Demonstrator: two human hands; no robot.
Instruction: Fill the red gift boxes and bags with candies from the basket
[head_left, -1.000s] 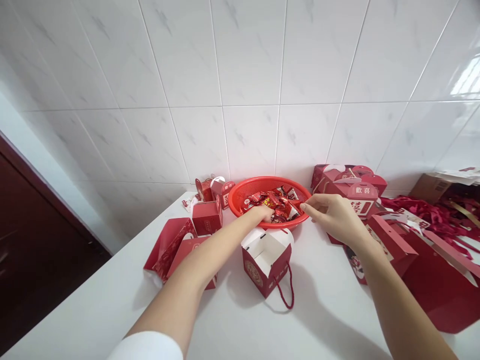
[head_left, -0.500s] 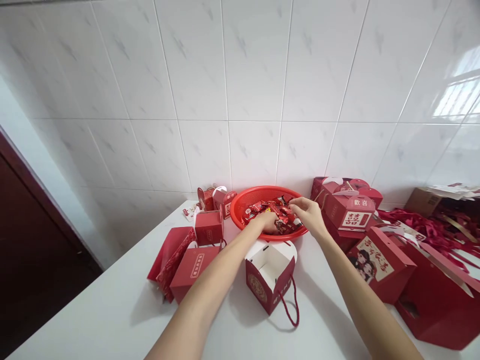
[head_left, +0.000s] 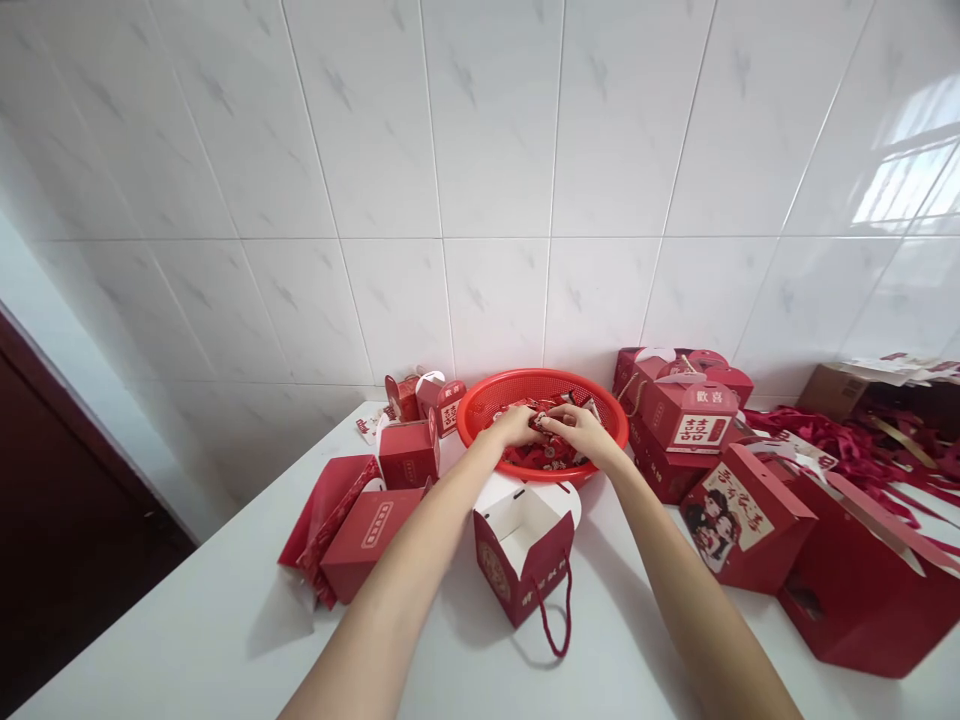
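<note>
Both hands are over a red plastic basket (head_left: 480, 395) heaped with red-wrapped candies (head_left: 551, 455). My left hand (head_left: 517, 427) has its fingers curled around some of the candies near the basket's middle. Close beside it, my right hand (head_left: 581, 432) pinches a wrapped candy, its fingertips almost meeting the left ones. How many pieces each hand holds is hidden. In front of the basket, between my forearms, stands a dark red gift box (head_left: 517, 560) with its top open, a white inside and a red cord handle (head_left: 559, 640).
Several red gift boxes (head_left: 409, 450) and a red bag (head_left: 326, 515) stand at the left. More boxes (head_left: 701, 420) are stacked at the right, near a large red box (head_left: 870, 580), dark red ribbons (head_left: 840, 445) and a cardboard box (head_left: 832, 390). A tiled wall (head_left: 495, 300) rises behind.
My right hand has moved left and down into the candies, closer to my left hand. My left hand has lifted slightly from the candies. The view has shifted a little.
</note>
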